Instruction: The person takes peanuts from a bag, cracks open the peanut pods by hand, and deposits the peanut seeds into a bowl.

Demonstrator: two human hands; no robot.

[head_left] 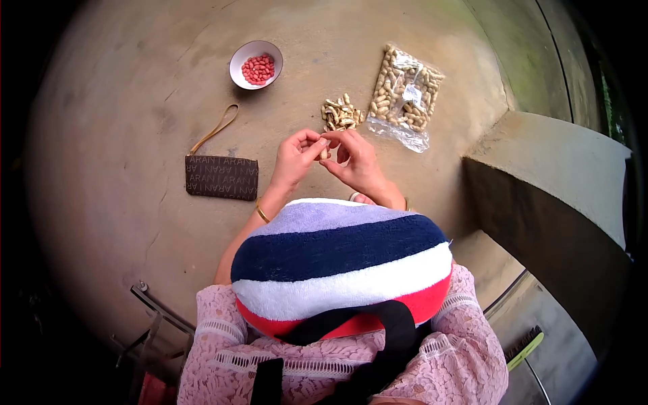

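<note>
My left hand (295, 157) and my right hand (356, 160) meet in front of me, fingertips pinched together around a peanut (324, 153). Most of the peanut is covered by my fingers, so I cannot tell whether its shell is cracked. Just beyond my hands lies a small pile of peanut shells (341, 113) on the floor. To its right is a clear plastic bag of unshelled peanuts (405, 94). Farther off to the left stands a white bowl (237, 65) with red peanut kernels (258, 69) in it.
A dark brown wristlet pouch (222, 177) with a tan strap lies on the concrete floor (121, 135) at left. A striped cushion (344, 253) covers my lap. On the right is a concrete ledge (560, 158), with a green brush (525, 349) below. A metal frame (158, 310) stands at lower left.
</note>
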